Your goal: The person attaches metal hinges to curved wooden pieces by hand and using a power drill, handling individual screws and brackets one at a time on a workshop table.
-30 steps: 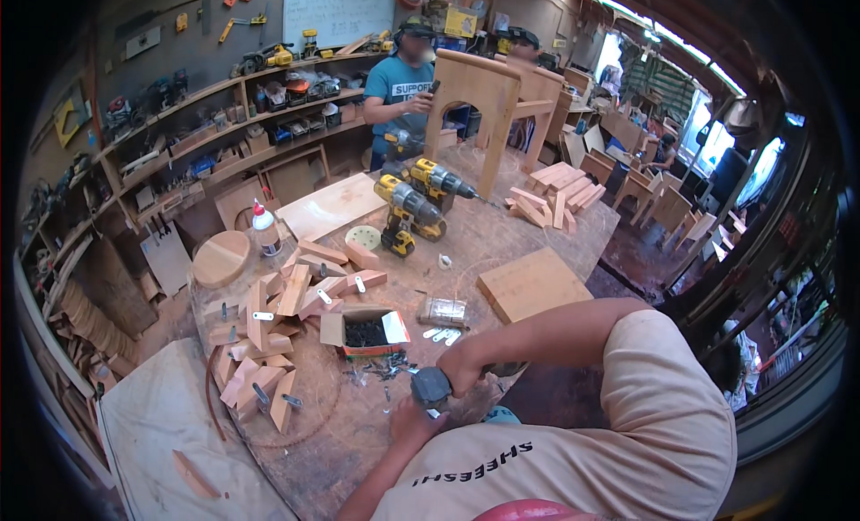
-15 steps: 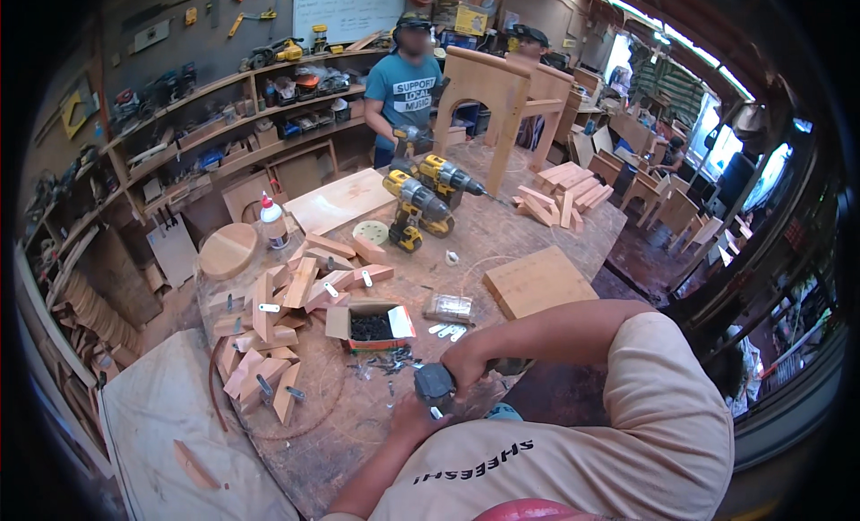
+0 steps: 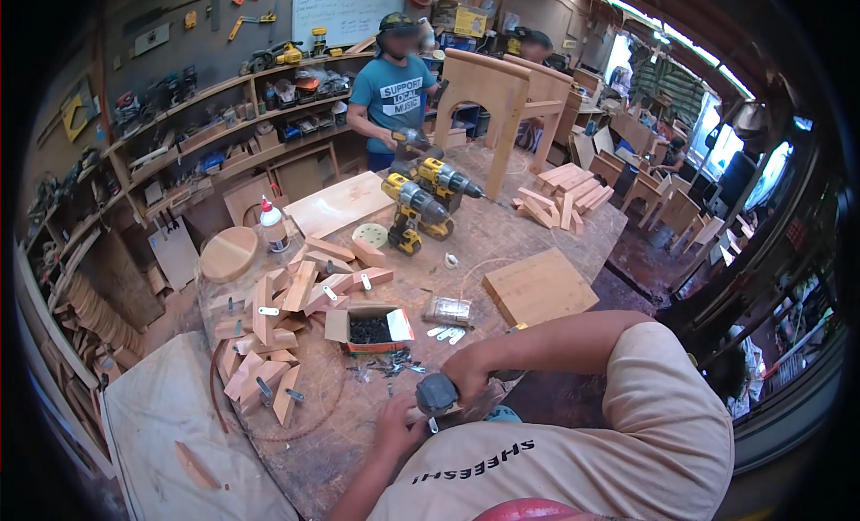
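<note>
My right hand (image 3: 467, 375) is wrapped round a power drill, whose dark rounded back end (image 3: 436, 393) faces up close to my body. Just below the drill a small pale metal plate (image 3: 434, 425) shows. My left hand (image 3: 398, 426) is beside it, fingers curled, at the table's near edge; what they grip is hidden. Ahead of my hands stands an open cardboard box (image 3: 369, 329) of dark screws, with loose screws (image 3: 391, 363) spilled in front. Several pale metal plates (image 3: 445, 333) lie near a clear plastic packet (image 3: 448, 310).
Angled wood blocks (image 3: 303, 284), some with metal plates, are heaped left on the wooden table (image 3: 358, 449). Yellow-black drills (image 3: 414, 207), a glue bottle (image 3: 273, 225) and a square board (image 3: 539, 288) stand or lie beyond. A co-worker (image 3: 391, 100) stands across, near a wooden frame (image 3: 484, 91).
My left hand has shifted slightly left, a little apart from the drill. The drill has moved slightly right and down. Across the table, the co-worker has leaned left.
</note>
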The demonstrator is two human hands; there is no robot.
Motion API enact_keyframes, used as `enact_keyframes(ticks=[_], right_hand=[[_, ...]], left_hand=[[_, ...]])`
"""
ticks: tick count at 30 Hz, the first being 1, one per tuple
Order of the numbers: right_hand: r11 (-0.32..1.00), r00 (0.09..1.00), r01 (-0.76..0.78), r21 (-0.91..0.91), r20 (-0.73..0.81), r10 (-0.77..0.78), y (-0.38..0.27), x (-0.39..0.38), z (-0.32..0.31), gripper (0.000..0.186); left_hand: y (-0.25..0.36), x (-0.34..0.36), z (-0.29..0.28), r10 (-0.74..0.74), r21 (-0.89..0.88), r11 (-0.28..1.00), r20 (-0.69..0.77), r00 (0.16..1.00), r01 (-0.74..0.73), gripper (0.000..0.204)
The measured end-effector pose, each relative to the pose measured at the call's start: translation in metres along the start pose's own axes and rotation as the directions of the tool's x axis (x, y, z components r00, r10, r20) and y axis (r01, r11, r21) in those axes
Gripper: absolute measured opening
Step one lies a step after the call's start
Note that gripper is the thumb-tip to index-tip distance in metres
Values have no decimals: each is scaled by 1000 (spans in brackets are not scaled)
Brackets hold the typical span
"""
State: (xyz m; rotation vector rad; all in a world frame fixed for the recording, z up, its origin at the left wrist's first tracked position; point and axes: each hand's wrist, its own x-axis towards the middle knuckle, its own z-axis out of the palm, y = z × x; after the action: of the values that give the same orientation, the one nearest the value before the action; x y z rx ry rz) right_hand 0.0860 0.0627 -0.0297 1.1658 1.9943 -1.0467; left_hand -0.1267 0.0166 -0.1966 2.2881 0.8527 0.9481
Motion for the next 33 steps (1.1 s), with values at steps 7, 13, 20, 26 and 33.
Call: enact_keyframes(ticks=[7,13,20,26,33], right_hand=[[997,997,-71,-7,38,71,-15,-10,-9,29],[1000,999,-26,14,31,26,-14,-10,-13,31],[994,998,-61,91,33,58,-17,-11,-5,35],[968,986,84,237,-160,-46,-19,8,6,35],[988,966,149,44,-219,-136,24,40,-5,36]], left_hand=[[-11,-69,11,-500,-311,798,136,855,516,26],[-17,-40,29,-552,-649,244,518,654,720,26],[-23,-42,36,-450,-587,512,438,778,627,21],[-41,-35,37,-706,-588,446,232,669,675,17],[-32,-21,26,-692,-533,346,411,593,772,16]])
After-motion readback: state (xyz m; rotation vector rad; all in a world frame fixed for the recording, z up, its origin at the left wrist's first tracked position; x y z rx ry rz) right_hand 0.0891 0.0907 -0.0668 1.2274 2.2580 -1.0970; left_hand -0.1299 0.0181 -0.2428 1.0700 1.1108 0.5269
